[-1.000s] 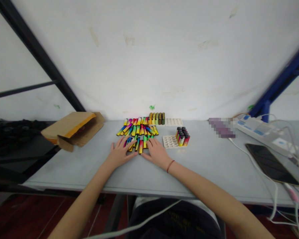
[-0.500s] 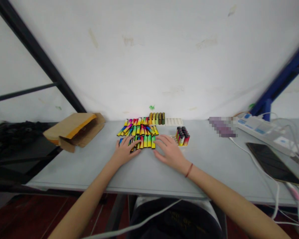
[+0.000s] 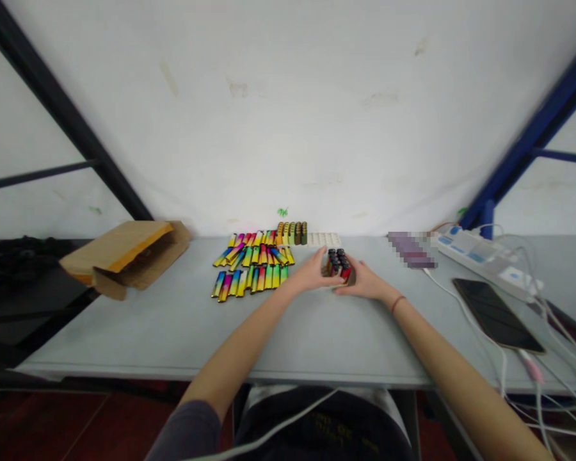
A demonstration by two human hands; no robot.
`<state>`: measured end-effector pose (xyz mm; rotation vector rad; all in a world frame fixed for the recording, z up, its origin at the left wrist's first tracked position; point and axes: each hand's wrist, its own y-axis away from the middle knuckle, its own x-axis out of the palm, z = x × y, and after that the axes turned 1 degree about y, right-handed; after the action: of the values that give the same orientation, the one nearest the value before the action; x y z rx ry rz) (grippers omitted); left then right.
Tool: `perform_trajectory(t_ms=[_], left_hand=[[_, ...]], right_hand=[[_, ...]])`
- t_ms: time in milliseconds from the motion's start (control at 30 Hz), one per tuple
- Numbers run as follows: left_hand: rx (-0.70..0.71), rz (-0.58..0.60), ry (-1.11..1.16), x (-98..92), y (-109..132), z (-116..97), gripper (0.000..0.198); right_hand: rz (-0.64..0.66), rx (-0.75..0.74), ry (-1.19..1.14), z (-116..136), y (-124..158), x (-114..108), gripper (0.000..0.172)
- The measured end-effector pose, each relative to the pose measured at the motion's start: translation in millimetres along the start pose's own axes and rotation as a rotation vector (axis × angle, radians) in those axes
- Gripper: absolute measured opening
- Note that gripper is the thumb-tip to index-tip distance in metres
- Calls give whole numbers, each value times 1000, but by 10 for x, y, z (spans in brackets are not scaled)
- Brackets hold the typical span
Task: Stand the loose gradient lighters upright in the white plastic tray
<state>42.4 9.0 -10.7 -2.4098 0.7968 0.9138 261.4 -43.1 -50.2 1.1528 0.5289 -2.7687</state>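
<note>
A block of upright colourful small tubes with black tops [image 3: 338,260] stands right of the table's middle. My left hand [image 3: 313,271] closes round its left side, thumb across the front. From the right, my right hand [image 3: 365,282] cups the same block, with the thumb low at the front. Fingers behind the tubes are partly hidden. To the left lie several rows of shiny rainbow-coloured tubes [image 3: 262,279]. Behind them stand gold-topped tubes [image 3: 292,233] in a group, beside a white holed tray [image 3: 324,239].
An open cardboard box [image 3: 125,253] lies at the left. At the right are a blurred purple item [image 3: 413,248], a white power strip [image 3: 489,259], a dark phone [image 3: 496,314] and white cables [image 3: 465,308]. A wall rises behind the grey table [image 3: 173,333].
Both hands have left the front row of lying tubes and moved right onto the black-topped block. The front row is now uncovered. The view has shifted slightly.
</note>
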Motion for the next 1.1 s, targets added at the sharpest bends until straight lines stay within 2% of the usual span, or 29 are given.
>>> perform_trajectory(t_ms=[100, 167, 267, 400, 633, 833, 967, 1100], left_hand=[[41, 109, 69, 23, -135, 1, 86], [53, 124, 58, -12, -132, 21, 74], [55, 44, 46, -34, -92, 57, 68], [34, -50, 64, 27, -78, 89, 59], [21, 14, 105, 135, -101, 55, 65], [58, 21, 143, 192, -90, 76, 63], [75, -8, 168, 204, -92, 81, 60], [42, -88, 186, 148, -103, 38, 43]], right_hand=[[65, 60, 95, 56, -26, 30, 91], [46, 68, 134, 62, -14, 38, 87], [21, 57, 174, 50, 10, 59, 87], [18, 53, 191, 58, 18, 80, 83], [22, 49, 204, 80, 20, 75, 78], [13, 35, 210, 70, 31, 77, 75], [3, 34, 224, 56, 33, 87, 77], [-2, 27, 243, 45, 29, 94, 75]])
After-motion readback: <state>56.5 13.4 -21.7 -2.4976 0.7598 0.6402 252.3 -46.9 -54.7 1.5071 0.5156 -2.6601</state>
